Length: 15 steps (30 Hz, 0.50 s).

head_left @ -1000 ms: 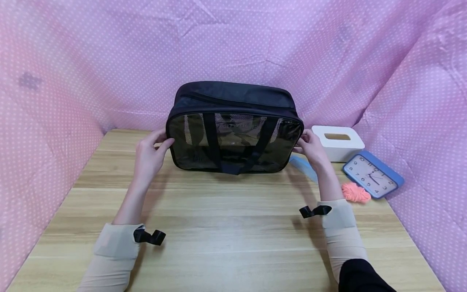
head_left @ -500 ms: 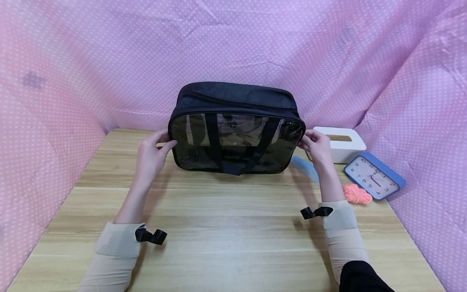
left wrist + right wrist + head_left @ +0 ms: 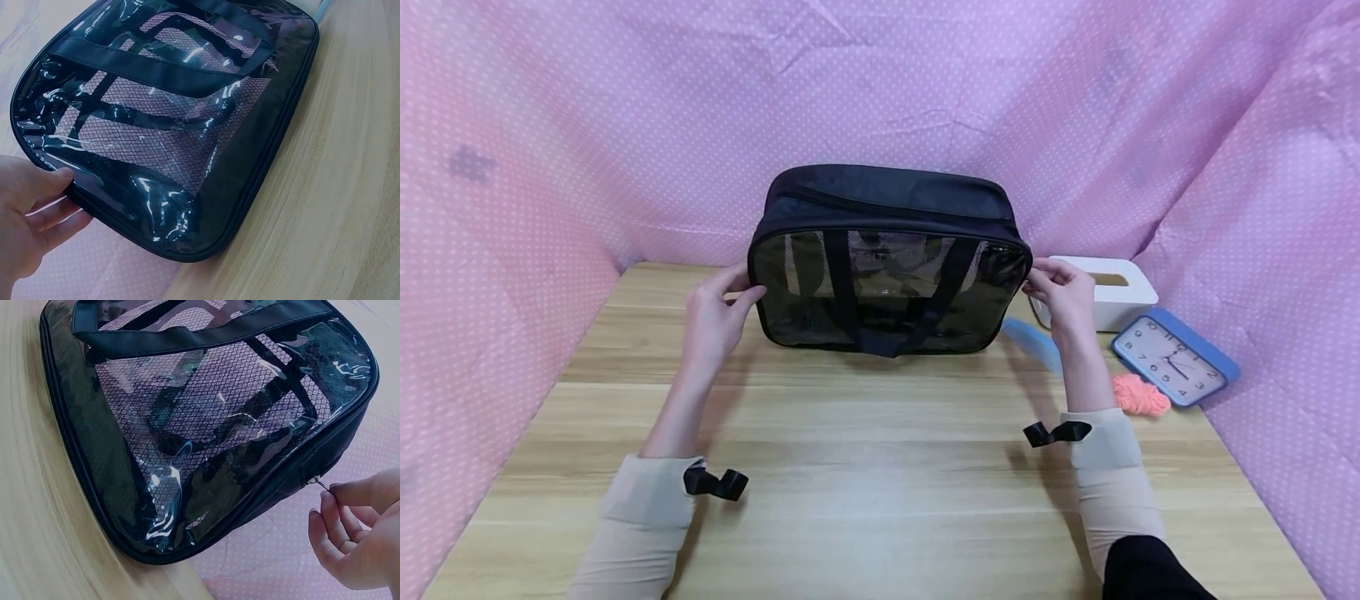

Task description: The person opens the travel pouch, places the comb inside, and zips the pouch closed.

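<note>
Two forearms in pale sleeves reach forward from the near edge over a wood-grain counter, each wrist wearing a small black bracket. Beyond the right sleeve, at the right, lies a bundle of coral yarn, just beside a tilted blue clock with a white face. To the left of these, a flat light-blue object lies partly hidden by the right arm. The hands are well apart. The left hand pinches the left edge of a black bag between thumb and fingers; the right hand pinches a zipper pull on its right side. The bag stands upright at the far middle, see-through front facing near, its strap hanging down. Beyond the right hand sits a white tissue box; pink dotted cloth hangs behind everything.
</note>
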Each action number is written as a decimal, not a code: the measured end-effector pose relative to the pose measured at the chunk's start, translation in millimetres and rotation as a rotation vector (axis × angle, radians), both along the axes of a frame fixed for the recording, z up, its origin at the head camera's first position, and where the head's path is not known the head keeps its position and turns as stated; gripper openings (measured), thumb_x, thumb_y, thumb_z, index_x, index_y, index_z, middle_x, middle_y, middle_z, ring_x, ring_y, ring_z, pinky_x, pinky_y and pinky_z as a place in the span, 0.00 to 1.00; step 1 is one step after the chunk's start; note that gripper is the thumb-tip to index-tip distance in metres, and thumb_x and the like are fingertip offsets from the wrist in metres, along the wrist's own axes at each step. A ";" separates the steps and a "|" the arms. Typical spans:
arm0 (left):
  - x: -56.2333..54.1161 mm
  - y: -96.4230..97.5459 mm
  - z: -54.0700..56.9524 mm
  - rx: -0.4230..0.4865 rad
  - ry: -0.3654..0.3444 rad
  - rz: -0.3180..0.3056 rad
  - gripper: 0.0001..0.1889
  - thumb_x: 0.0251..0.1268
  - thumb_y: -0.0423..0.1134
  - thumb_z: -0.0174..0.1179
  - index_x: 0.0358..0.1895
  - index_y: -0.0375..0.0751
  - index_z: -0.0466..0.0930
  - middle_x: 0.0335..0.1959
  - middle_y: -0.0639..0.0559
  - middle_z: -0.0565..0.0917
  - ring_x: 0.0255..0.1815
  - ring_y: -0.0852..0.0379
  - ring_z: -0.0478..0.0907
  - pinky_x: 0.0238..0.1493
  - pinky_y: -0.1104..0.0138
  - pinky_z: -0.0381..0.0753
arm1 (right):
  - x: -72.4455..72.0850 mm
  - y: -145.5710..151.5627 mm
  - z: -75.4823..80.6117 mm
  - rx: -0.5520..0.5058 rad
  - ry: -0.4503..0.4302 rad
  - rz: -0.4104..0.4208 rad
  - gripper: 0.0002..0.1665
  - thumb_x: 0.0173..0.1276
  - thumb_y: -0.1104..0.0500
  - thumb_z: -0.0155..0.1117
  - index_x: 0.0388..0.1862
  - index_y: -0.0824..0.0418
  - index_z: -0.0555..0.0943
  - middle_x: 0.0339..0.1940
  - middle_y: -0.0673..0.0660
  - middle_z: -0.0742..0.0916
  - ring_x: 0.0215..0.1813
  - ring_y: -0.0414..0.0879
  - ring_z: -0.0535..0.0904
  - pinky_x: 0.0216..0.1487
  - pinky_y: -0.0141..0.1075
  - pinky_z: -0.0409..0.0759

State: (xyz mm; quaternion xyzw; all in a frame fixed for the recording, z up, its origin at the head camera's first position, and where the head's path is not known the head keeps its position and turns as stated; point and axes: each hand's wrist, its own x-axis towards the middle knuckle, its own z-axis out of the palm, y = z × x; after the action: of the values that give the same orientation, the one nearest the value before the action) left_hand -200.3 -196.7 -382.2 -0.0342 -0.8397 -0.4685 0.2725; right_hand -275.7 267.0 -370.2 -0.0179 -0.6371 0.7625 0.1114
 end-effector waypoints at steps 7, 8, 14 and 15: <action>-0.5 0.5 1.1 -0.005 0.029 -0.004 0.14 0.65 0.28 0.68 0.54 0.37 0.87 0.46 0.37 0.90 0.42 0.76 0.79 0.42 0.90 0.74 | -1.7 7.5 7.6 -0.027 -0.026 0.091 0.05 0.66 0.70 0.71 0.37 0.61 0.88 0.23 0.50 0.89 0.25 0.42 0.86 0.33 0.30 0.86; -0.5 0.4 0.8 -0.010 0.035 -0.004 0.15 0.65 0.28 0.68 0.54 0.37 0.87 0.46 0.38 0.90 0.42 0.73 0.81 0.42 0.90 0.74 | -2.3 8.1 8.8 -0.014 -0.030 0.098 0.05 0.66 0.69 0.71 0.37 0.60 0.88 0.23 0.49 0.89 0.25 0.42 0.86 0.33 0.30 0.86; 0.7 1.0 -0.3 -0.025 0.039 -0.008 0.15 0.66 0.27 0.67 0.55 0.35 0.87 0.46 0.36 0.90 0.47 0.47 0.87 0.41 0.91 0.72 | -4.9 11.2 16.9 0.035 -0.064 0.144 0.07 0.66 0.70 0.71 0.34 0.59 0.86 0.23 0.49 0.89 0.24 0.41 0.85 0.33 0.29 0.86; 0.7 1.3 -0.5 -0.023 0.040 -0.010 0.15 0.66 0.26 0.67 0.55 0.35 0.87 0.46 0.36 0.90 0.47 0.45 0.87 0.41 0.92 0.71 | -5.1 12.0 18.6 0.050 -0.070 0.146 0.07 0.66 0.70 0.71 0.33 0.59 0.86 0.23 0.49 0.89 0.24 0.41 0.85 0.33 0.29 0.86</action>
State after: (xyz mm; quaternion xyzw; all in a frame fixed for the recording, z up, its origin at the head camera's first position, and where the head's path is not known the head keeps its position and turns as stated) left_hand -199.6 -195.5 -382.6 -0.0509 -0.8392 -0.4594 0.2865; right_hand -280.8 279.0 -351.6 0.0047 -0.6590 0.7514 0.0337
